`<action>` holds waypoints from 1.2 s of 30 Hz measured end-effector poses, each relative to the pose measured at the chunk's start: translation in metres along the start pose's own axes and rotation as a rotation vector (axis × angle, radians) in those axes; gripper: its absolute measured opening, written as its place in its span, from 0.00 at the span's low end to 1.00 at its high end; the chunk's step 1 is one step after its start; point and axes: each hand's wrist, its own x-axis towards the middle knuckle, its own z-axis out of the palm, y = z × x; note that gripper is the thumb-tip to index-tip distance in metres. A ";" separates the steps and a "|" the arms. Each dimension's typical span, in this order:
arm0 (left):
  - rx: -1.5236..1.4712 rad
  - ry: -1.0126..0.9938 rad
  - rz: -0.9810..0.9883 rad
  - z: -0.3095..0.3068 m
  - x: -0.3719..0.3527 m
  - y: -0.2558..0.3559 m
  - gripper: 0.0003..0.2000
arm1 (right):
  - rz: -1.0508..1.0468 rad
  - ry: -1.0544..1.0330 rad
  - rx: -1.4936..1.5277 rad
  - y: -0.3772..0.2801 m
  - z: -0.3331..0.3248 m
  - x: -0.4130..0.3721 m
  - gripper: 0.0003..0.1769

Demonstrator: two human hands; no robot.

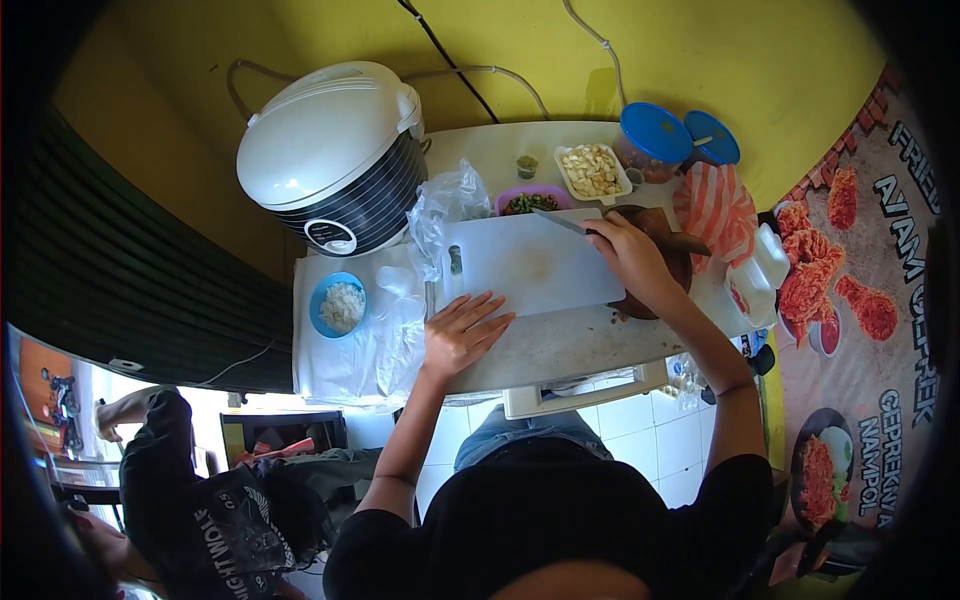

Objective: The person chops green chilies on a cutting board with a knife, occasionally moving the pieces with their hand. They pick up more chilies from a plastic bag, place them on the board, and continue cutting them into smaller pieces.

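Observation:
My right hand (pixel 632 255) is closed around the dark handle of a knife (pixel 560 221), whose blade points left over the far edge of a white cutting board (pixel 530 262). Fingers spread, my left hand (pixel 462 332) rests flat at the board's near left corner. The board's surface carries a faint brownish stain. Partly under my right wrist sits a brown stone mortar (pixel 672 262) with its pestle (pixel 690 243). Behind the board are a pink bowl of chopped green pieces (pixel 532 203) and a white tray of pale chopped pieces (pixel 592 174).
A rice cooker (pixel 335 160) stands at the back left, near a blue bowl of rice (pixel 340 305) and clear plastic bags (pixel 445 205). Blue-lidded containers (pixel 655 135), a striped bag (pixel 717 212) and a foam box (pixel 757 275) are on the right. Another person (pixel 230 500) is at lower left.

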 end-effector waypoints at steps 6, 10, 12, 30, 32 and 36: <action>-0.006 -0.004 0.010 0.002 -0.002 -0.001 0.10 | 0.289 -0.085 0.396 0.027 0.009 0.023 0.15; -0.001 0.006 -0.001 0.005 -0.003 0.000 0.10 | 0.442 -0.160 0.382 0.017 0.008 0.018 0.15; 0.002 0.004 -0.004 0.004 -0.002 0.001 0.10 | 0.290 -0.030 0.327 0.026 0.013 0.004 0.15; 0.130 -0.042 0.095 -0.002 -0.019 0.026 0.13 | 0.529 -0.301 0.843 0.048 -0.011 -0.053 0.22; 0.110 -0.059 0.101 -0.006 -0.031 0.038 0.14 | 0.500 -0.285 0.829 0.037 -0.016 -0.067 0.21; 0.061 -0.108 0.097 -0.016 -0.062 0.066 0.14 | 0.529 -0.385 0.839 0.028 -0.023 -0.097 0.21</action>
